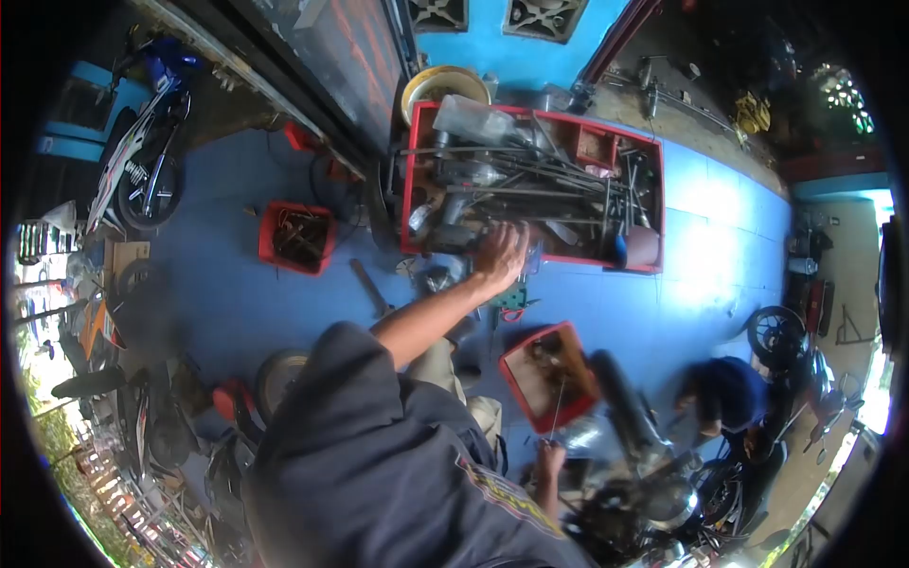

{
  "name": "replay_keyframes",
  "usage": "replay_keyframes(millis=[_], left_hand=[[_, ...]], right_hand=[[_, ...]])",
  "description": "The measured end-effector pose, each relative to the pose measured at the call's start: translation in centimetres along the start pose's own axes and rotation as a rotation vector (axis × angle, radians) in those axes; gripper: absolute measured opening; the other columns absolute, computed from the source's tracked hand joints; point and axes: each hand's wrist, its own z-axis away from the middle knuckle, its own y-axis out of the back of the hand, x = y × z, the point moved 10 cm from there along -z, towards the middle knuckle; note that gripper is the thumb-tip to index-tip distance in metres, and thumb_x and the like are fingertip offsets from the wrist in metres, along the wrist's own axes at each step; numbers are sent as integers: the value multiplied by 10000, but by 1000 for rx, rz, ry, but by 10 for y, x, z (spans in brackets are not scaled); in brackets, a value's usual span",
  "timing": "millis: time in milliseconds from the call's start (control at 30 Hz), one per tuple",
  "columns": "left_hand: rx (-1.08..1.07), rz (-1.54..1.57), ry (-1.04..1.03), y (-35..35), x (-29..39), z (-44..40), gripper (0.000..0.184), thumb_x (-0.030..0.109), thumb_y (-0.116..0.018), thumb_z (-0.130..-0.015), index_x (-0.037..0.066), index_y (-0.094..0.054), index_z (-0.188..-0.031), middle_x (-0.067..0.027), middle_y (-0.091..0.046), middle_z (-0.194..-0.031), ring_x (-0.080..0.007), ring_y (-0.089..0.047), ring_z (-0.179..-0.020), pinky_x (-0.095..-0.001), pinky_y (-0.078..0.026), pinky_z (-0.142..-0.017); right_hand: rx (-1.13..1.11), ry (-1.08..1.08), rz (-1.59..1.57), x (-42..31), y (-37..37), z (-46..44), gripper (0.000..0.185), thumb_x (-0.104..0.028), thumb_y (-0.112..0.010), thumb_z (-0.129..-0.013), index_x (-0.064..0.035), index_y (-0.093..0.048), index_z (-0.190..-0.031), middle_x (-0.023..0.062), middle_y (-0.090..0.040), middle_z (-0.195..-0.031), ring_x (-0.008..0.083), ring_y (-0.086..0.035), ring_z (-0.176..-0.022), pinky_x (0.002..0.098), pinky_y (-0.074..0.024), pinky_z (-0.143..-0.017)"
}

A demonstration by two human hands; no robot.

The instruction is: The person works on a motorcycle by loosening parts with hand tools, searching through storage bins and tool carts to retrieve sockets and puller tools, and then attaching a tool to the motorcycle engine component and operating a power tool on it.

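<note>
Two hands are set apart: the left hand (502, 254) at the large red tray's (572, 260) near edge, seemingly for reach among metal tools (559, 180), grip indeterminable; the right hand (549, 459) grips a thin rod (559, 407) low, apparently letting it extend over the small red tray (530, 381).

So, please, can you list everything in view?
Floor: one, blue, middle
Large tray: one, red, top centre
Tools: many, mostly grey, in large tray
Small bins: two, red, left and lower centre
Basin: one, yellowish, behind large tray
Motorcycles: several, mixed colours, left and lower right
Co-worker: one, dark blue clothing, right
Rod: one, grey, in right hand
Shirt: one, dark grey, bottom
Left hand: one, bare, over large tray
Right hand: one, bare, on rod
</note>
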Motion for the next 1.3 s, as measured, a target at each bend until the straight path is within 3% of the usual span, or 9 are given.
replay_keyframes(millis=[167,267,333,433,633,767,967,1100,1300], left_hand=[[-162,-80,-6,20,-9,-7,949,457,-657,-763,-12,-161,-1422,-279,-386,-1324,-404,-319,-1286,-524,-266,-1050],[-90,391,183,97,-62,-65,556,427,-627,-786,-23,-508,-1089,-269,-556,-1065,-421,-532,-1007,-504,-437,-806],[397,57,344,150,-123,-82,365,360,-607,-786,6,-573,-867,-225,-617,-843,-384,-580,-888,-490,-448,-735],[-172,-124,488,102,-207,-127,349,230,-595,-754,48,-657,-1044,-194,-612,-1130,-336,-591,-1049,-412,-461,-891],[-132,12,704,42,-283,-159,326,196,-619,-743,45,-664,-1029,-166,-629,-1114,-324,-603,-1048,-416,-491,-881],[-338,89,634,32,-288,-161,396,236,-650,-766,28,-609,-1100,-172,-588,-1188,-311,-587,-1074,-414,-492,-882],[47,-305,542,95,-256,-159,255,140,-511,-849,24,-619,-1049,-204,-600,-1097,-308,-621,-995,-384,-536,-781],[-266,-533,275,111,-223,-161,235,124,-506,-835,38,-664,-987,-198,-599,-1101,-300,-631,-975,-374,-540,-763],[-40,-108,418,203,-195,-95,279,213,-549,-787,31,-670,-961,-185,-652,-998,-312,-646,-920,-405,-520,-776]], right_hand=[[73,-45,-32,-18,6,22,286,-239,-612,-732,47,-613,-727,239,-620,-698,396,-620,-702,426,-472,-676],[91,-72,-30,-36,20,41,291,-246,-619,-737,45,-617,-740,244,-622,-706,400,-623,-713,431,-476,-679],[85,-65,28,-22,17,46,308,-264,-635,-742,41,-632,-784,252,-626,-726,410,-628,-745,441,-485,-697],[37,-182,33,6,7,56,308,-287,-670,-751,-12,-680,-889,222,-657,-856,360,-641,-831,405,-488,-750],[40,-222,-13,21,2,81,309,-275,-696,-767,15,-609,-830,194,-636,-783,317,-620,-739,409,-474,-674],[81,-193,8,9,5,84,304,-277,-680,-774,20,-631,-815,201,-652,-777,340,-640,-753,424,-484,-672],[19,-206,-75,7,2,86,354,-286,-646,-756,60,-605,-818,269,-624,-769,425,-619,-802,451,-479,-725],[16,-198,-72,19,-2,85,357,-287,-649,-754,59,-615,-835,272,-627,-786,421,-622,-812,452,-479,-728],[-56,-184,-51,23,-9,83,354,-307,-624,-810,44,-623,-856,283,-620,-812,434,-613,-828,457,-477,-730]])
